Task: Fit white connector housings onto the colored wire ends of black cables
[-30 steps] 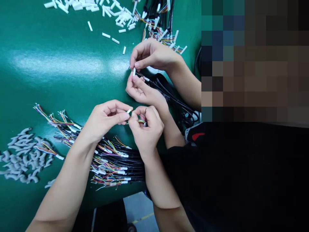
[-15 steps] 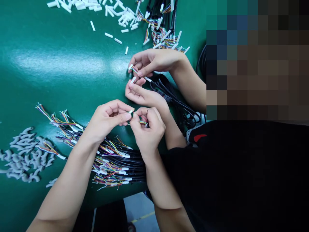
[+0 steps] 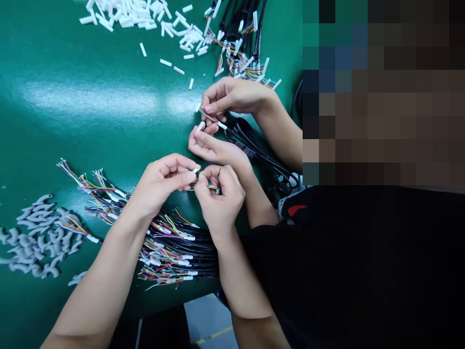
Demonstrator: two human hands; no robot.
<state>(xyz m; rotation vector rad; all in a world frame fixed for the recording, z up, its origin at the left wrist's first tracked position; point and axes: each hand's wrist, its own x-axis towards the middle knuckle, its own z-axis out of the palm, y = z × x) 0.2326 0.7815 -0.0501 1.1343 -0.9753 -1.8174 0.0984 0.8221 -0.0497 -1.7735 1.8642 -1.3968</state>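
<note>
Presently, at the grip: one small white connector, pinched between thumb and forefinger of the left hand. Just beside it: right hand, fingertips closed around coloured wires, some strands showing beneath the fingers; whether any wire is seated, too small to tell.

Nearer the wearer than the grip: black cables with fanned wire ends. Leftward, well apart: grey pieces, heaped. Just beyond the grip: a co-worker's hands, with a wired connector and a loose white piece.

Likely faults, as judged: wire bending against the connector, if pinched too far back; strands tangling, if they cross; connector twisting loose, its hold being slight; a jolt from the neighbouring hands, working so near.
</note>
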